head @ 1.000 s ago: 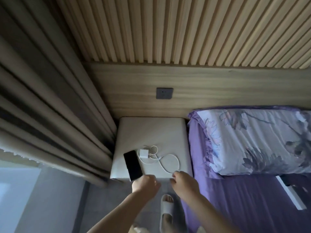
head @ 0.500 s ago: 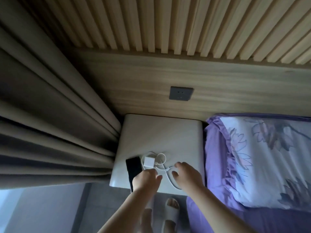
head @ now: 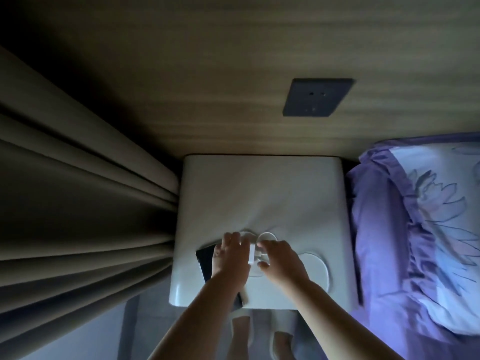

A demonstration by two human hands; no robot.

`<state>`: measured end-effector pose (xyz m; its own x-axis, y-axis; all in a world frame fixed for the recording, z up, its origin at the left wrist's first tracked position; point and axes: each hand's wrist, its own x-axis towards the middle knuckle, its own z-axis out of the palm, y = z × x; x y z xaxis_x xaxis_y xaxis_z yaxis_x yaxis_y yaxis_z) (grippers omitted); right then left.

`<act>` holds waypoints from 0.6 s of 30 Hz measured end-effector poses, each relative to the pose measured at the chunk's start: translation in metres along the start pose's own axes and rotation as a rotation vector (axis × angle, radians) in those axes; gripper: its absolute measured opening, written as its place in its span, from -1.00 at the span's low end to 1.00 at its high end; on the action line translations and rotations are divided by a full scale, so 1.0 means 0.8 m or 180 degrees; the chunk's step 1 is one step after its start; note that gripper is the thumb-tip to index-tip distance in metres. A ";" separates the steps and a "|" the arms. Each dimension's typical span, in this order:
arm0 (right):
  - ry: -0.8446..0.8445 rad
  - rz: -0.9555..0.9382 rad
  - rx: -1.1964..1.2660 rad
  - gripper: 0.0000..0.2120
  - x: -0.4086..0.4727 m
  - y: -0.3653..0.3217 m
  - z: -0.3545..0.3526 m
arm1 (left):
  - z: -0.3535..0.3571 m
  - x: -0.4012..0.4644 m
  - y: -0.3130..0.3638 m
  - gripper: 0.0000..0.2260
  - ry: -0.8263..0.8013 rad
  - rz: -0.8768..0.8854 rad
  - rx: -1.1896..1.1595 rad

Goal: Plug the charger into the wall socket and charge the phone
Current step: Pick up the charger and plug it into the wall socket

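Observation:
A white charger block (head: 252, 253) lies on the white bedside table (head: 262, 188), with its white cable (head: 315, 266) looped to the right. My left hand (head: 230, 258) grips the block from the left and covers part of the black phone (head: 205, 261) beneath it. Touching the block from the right, my right hand (head: 280, 261) has its fingers at the cable end. A dark grey wall socket (head: 318, 100) is set in the wooden panel above the table, with nothing plugged in.
Heavy beige curtains (head: 78, 203) hang at the left, close to the table's edge. A bed with a purple floral pillow (head: 426, 229) lies against the table's right side. My feet in white slippers (head: 259, 333) stand on the grey floor below.
Both hands have moved forward over the table and closed on the charger block. The view has moved closer to the wall and table.

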<state>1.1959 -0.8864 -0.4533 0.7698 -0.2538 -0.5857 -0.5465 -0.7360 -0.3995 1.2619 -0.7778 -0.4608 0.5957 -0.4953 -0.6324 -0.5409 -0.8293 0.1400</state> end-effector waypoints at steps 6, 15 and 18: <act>0.0141 -0.0060 0.0029 -0.70 0.022 0.014 0.022 | 0.012 0.028 -0.008 -0.49 0.0043 0.0357 0.0784; 0.0080 0.0005 0.0112 -0.53 0.023 0.032 0.011 | 0.000 0.031 -0.013 -0.52 0.0144 0.0624 0.0429; 0.0129 -0.0137 0.0128 -0.45 0.027 0.031 -0.006 | -0.020 0.037 -0.007 -0.45 0.0300 0.0714 -0.0231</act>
<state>1.2008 -0.9132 -0.4726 0.8052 -0.2481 -0.5386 -0.5247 -0.7212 -0.4523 1.2918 -0.7914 -0.4683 0.5200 -0.6882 -0.5060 -0.6239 -0.7106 0.3252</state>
